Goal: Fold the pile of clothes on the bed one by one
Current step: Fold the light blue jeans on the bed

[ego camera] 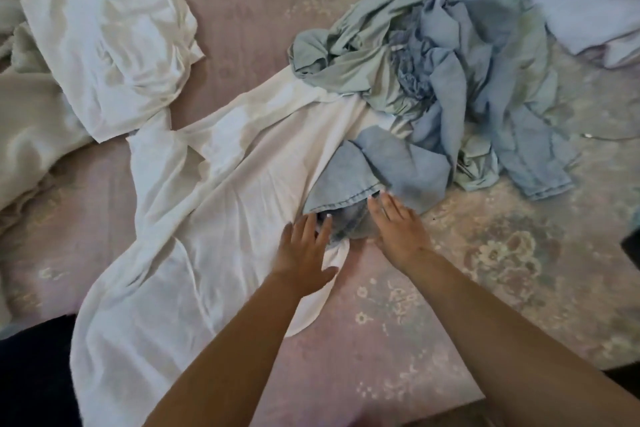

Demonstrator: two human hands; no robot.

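— How far along is the folding?

— Barely begun, I judge. The left hand (304, 246) and right hand (398, 225) lie flat, fingers straight, on a denim piece (349, 180) atop a long white garment (207, 211), mid-bed (415, 340).

— What's left?

— The blue pile (450, 80) far right and white heap (104, 45) far left lie crumpled.

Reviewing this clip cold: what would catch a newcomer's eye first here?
Probably the two bare hands at centre, left hand and right hand, fingers straight, reaching onto a blue denim piece. It lies on a long white garment stretched across the pink bedspread, with a tangled blue-green pile behind.
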